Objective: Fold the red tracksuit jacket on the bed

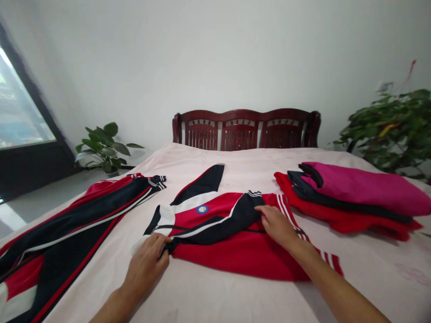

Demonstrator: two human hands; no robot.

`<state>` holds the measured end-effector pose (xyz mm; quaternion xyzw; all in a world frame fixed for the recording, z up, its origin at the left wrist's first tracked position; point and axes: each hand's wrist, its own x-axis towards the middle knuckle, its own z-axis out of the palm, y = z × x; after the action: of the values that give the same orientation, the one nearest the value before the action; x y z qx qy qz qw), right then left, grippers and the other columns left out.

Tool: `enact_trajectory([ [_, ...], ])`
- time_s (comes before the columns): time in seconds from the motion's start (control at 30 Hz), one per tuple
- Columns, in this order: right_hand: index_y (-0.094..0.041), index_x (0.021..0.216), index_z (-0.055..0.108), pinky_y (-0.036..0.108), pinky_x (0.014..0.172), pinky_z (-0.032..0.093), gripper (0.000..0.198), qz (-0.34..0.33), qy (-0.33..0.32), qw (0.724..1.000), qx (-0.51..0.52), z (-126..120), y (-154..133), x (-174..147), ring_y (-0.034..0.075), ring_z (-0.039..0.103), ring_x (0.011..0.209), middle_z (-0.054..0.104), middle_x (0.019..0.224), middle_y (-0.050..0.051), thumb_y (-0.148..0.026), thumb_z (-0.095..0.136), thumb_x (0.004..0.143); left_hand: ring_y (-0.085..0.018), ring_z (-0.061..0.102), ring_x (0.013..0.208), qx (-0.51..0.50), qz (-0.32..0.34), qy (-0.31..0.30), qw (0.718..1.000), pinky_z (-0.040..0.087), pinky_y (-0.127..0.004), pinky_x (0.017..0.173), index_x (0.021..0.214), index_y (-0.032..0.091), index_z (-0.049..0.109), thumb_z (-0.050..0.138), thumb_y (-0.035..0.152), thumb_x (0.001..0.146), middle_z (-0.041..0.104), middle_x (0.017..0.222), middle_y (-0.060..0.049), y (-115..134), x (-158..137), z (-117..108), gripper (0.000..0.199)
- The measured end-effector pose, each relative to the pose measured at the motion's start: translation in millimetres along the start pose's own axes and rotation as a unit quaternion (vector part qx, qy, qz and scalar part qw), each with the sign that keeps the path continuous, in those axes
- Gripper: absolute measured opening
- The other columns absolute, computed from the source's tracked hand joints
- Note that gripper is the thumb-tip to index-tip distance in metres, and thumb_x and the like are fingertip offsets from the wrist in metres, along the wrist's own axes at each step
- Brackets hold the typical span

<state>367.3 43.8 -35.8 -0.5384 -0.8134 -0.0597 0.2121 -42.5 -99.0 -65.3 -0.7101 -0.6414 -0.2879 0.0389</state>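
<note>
Red-and-navy jacket (235, 237) is spread mid-bed (208, 291). Left hand (146, 264) pinches its collar edge, right hand (278, 226) lies flat, fingers loose, on the folded sleeve. Folded clothes stack (353, 197) sits just right.

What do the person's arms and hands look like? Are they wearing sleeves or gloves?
Both arms are bare as far up as the picture shows, with no sleeves in sight. The left hand and the right hand have no gloves on. No rings, watch or bracelet show on the fingers or wrists. The arms come in from the bottom edge, so the elbows and shoulders are out of view.
</note>
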Motion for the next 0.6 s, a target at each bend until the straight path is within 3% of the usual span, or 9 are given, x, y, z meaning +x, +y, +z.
enact_trajectory([
  [0.2, -0.020, 0.130, 0.063, 0.036, 0.111, 0.034, 0.058, -0.139, -0.085, 0.986, -0.040, 20, -32, 57, 0.021, 0.050, 0.130, 0.064, 0.133, 0.007, 0.000, 0.046, 0.078, -0.025, 0.068, 0.102, -0.082, -0.073, -0.017, 0.994, 0.055, -0.039, 0.087, 0.122, 0.026, 0.059, 0.055, 0.022, 0.083, 0.071, 0.111, -0.005, -2, 1, -2, 0.039],
  [0.33, -0.019, 0.112, 0.072, 0.040, 0.107, 0.036, 0.045, -0.172, -0.110, 0.976, -0.076, 21, -38, 70, 0.025, 0.057, 0.116, 0.071, 0.113, 0.010, -0.005, 0.058, 0.072, -0.026, 0.067, 0.106, -0.056, -0.045, -0.021, 0.997, 0.054, -0.039, 0.090, 0.123, 0.029, 0.061, 0.063, 0.032, 0.083, 0.070, 0.115, -0.004, 3, 0, -2, 0.041],
  [0.43, -0.016, 0.091, 0.073, 0.037, 0.100, 0.039, 0.028, -0.175, -0.096, 0.974, -0.103, 11, -39, 67, 0.023, 0.059, 0.101, 0.070, 0.095, 0.010, -0.005, 0.054, 0.075, -0.024, 0.067, 0.098, -0.024, -0.047, -0.002, 0.999, 0.054, -0.036, 0.083, 0.111, 0.029, 0.064, 0.060, 0.030, 0.084, 0.070, 0.106, -0.003, 6, 0, 0, 0.028],
  [0.6, -0.016, 0.091, 0.069, 0.038, 0.107, 0.033, 0.027, -0.156, -0.032, 0.978, -0.138, -29, -27, 59, 0.022, 0.054, 0.106, 0.066, 0.099, 0.009, -0.008, 0.045, 0.081, -0.021, 0.063, 0.092, -0.020, -0.026, 0.075, 0.997, 0.049, -0.033, 0.080, 0.091, 0.026, 0.057, 0.055, 0.022, 0.085, 0.064, 0.098, -0.003, 0, -1, 0, 0.007],
])
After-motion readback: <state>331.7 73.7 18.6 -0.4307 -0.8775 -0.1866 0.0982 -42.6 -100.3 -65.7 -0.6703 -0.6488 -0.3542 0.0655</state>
